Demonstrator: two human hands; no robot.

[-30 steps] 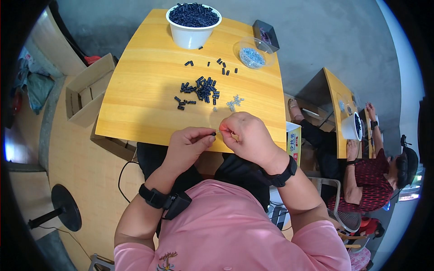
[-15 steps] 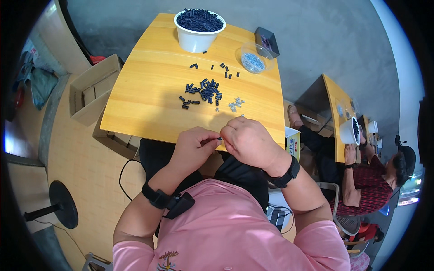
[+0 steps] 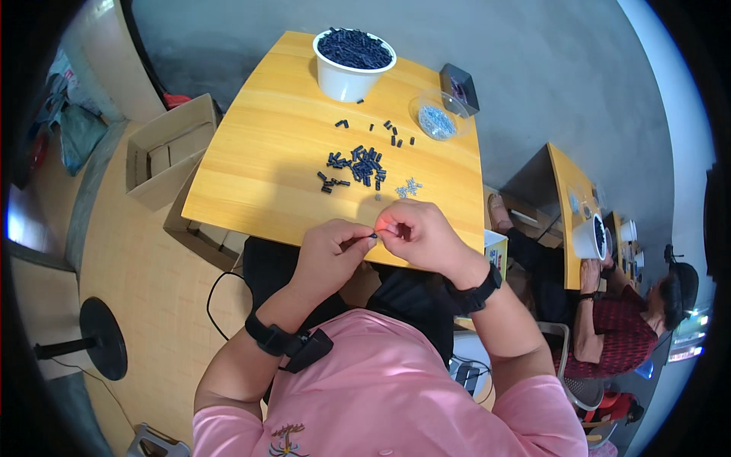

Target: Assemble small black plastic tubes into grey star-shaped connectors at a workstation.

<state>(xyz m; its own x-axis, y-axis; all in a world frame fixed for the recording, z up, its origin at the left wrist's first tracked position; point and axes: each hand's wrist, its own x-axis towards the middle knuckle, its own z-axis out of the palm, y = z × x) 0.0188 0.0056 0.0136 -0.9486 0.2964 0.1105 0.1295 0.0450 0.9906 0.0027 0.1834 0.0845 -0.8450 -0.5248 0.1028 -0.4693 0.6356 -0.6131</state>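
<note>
In the head view, a black piece is being pinched by the left hand above the table's near edge, while the right hand is being held just rightward, its grip impossible to tell, and a drop might be caused by a loose pinch.

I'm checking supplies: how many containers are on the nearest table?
3: a white tub at the far edge, a clear bowl to its right, and a black box at the far right corner. Anything small behind the tub would be hidden.
</note>
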